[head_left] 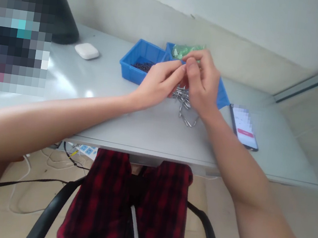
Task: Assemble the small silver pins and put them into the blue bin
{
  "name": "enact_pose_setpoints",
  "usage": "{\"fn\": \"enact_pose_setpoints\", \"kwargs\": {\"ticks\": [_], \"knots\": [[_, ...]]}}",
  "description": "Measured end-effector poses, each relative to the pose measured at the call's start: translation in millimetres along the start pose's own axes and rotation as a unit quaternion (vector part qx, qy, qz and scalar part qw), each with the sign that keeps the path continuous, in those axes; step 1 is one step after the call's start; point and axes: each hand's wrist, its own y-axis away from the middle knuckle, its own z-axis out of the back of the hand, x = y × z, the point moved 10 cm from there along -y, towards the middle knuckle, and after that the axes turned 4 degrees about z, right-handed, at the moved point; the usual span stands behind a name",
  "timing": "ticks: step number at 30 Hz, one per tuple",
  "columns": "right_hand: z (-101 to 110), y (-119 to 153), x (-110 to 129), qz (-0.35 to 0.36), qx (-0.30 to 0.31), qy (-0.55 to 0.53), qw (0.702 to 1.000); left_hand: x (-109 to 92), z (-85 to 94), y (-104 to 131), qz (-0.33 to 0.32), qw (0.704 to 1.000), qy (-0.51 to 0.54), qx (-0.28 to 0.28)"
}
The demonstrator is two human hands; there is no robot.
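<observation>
My left hand (161, 78) and my right hand (203, 78) meet above the desk, fingertips pinched close together. Whatever sits between the fingers is too small or hidden to make out. Below them lies a loose pile of thin silver metal pieces (182, 96), partly covered by my hands, with a few strays nearer the front. Left of the pile stands a blue bin (127, 72) holding small dark pieces (143, 66) that look like screws. Behind my hands, green plastic packaging (183, 51) rests in another blue bin (169, 48). More blue plastic (223, 95) shows beside my right wrist.
A phone (244, 131) with its screen lit lies at the right of the grey desk (111, 124). At the left are a small white case (87, 51) and a large dark object (58, 10), partly pixelated. A wall runs behind; cables and a power strip (88, 150) are below.
</observation>
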Motion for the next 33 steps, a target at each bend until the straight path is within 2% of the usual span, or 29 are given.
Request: {"fn": "enact_pose_setpoints", "kwargs": {"ticks": [5,10,15,18,23,26,33], "knots": [[-1.6,0.7,-2.6,0.0,0.015,0.055,0.998,3.4,-0.8,0.9,0.015,1.0,-0.003,0.005],[-2.7,-1.7,2.6,0.019,0.036,0.057,0.998,2.1,-1.9,1.3,0.011,1.0,-0.024,0.012],[-6.9,-0.5,1.5,0.029,0.091,0.126,0.987,1.8,-2.5,2.6,0.003,1.0,-0.004,0.02],[-7.5,-0.5,-2.1,0.011,0.116,0.161,0.98,-0.5,-2.2,2.6,-0.002,1.0,-0.003,0.017],[-12.6,-3.8,0.0,0.004,0.157,0.167,0.974,-0.5,-1.7,2.0,-0.01,1.0,0.001,0.019],[-15.6,-4.8,1.4,-0.001,0.173,0.173,0.97,7.3,-3.2,2.0,0.014,0.999,-0.016,0.037],[-20.1,-4.6,10.8,-0.009,0.186,0.112,0.976,7.4,-2.2,2.9,0.0,0.998,-0.05,0.037]]}}
